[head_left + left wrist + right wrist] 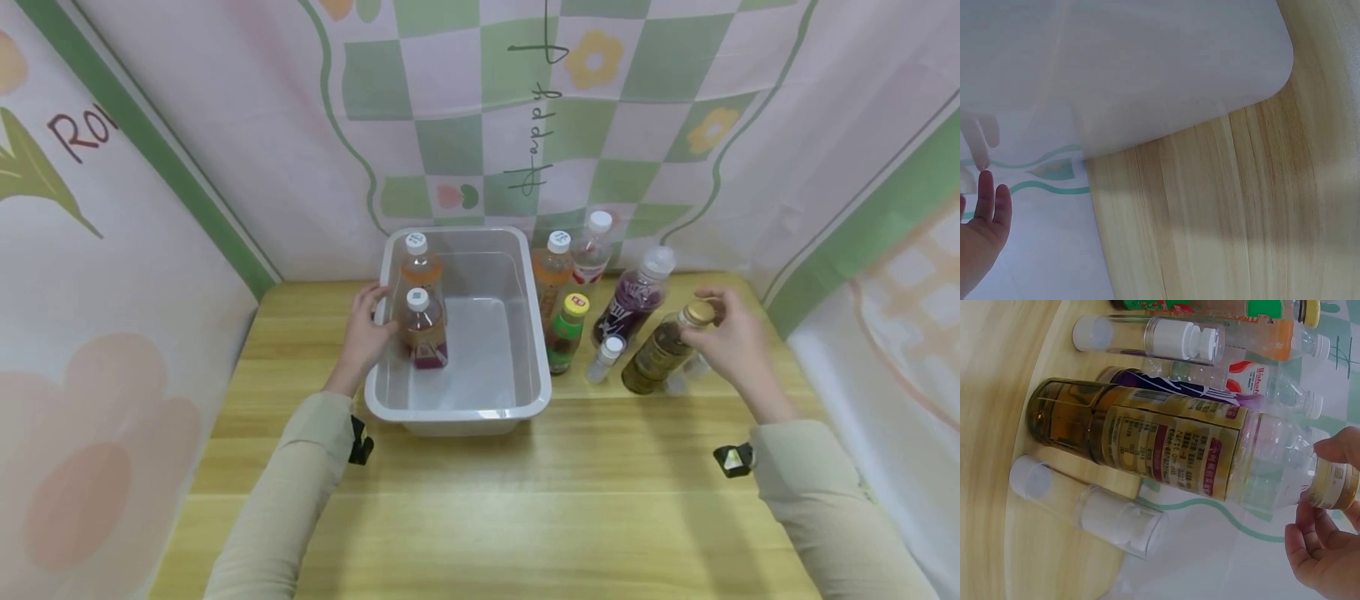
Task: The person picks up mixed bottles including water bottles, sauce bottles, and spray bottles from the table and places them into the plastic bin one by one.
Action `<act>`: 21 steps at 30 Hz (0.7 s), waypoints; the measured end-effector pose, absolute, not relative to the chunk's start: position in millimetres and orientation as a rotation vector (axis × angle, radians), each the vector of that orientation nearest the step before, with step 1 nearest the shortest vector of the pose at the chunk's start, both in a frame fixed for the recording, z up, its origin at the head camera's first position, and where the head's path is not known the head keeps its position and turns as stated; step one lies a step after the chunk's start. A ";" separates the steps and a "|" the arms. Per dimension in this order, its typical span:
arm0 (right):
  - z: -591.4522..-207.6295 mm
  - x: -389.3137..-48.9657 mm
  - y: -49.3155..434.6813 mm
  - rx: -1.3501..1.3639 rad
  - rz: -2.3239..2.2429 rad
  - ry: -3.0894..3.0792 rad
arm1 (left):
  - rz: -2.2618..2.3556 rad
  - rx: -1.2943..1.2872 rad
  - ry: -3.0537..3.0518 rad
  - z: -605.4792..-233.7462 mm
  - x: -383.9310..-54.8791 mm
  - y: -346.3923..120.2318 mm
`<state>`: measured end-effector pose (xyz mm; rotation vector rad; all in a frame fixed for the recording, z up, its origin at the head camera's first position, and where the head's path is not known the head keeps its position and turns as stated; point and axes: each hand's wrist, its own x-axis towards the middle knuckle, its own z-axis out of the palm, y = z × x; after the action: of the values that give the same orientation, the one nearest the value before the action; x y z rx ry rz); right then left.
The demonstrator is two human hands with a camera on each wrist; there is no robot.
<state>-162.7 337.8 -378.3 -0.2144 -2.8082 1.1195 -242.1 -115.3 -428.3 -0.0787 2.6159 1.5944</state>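
Note:
My right hand (727, 329) pinches the gold cap of a bottle of brown drink (660, 354). In the right wrist view thumb and fingers are round that cap, and the bottle's label faces the camera. My left hand (366, 333) is at the left rim of a white plastic tub (536, 358), its fingers extended along the outside. The left wrist view shows those fingertips close to the tub's outer wall. Inside the tub, a bottle with a dark red drink (427, 337) stands in front of an orange-labelled bottle (420, 265).
Right of the tub stand an orange-labelled bottle (551, 271), a green-labelled bottle with yellow cap (566, 333), a clear bottle (591, 254) and a purple-drink bottle (633, 296). Small clear pump bottles (603, 360) (1088, 506) flank the brown-drink bottle. A patterned curtain (450, 83) hangs behind the wooden table (562, 500).

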 end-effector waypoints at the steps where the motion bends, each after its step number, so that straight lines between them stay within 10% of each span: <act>1: -378.2 -162.5 337.2 -0.217 1.109 -2.806 | 1.594 -0.076 2.619 -428.2 -242.1 -115.4; 21: -356.1 -153.8 330.0 -0.365 1.100 -2.646 | 1.609 -0.061 2.611 -427.2 -241.3 -115.6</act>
<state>-153.8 330.0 -356.1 -0.3651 -2.6461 1.0997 -241.3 -115.6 -427.2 -0.0614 2.6111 1.6088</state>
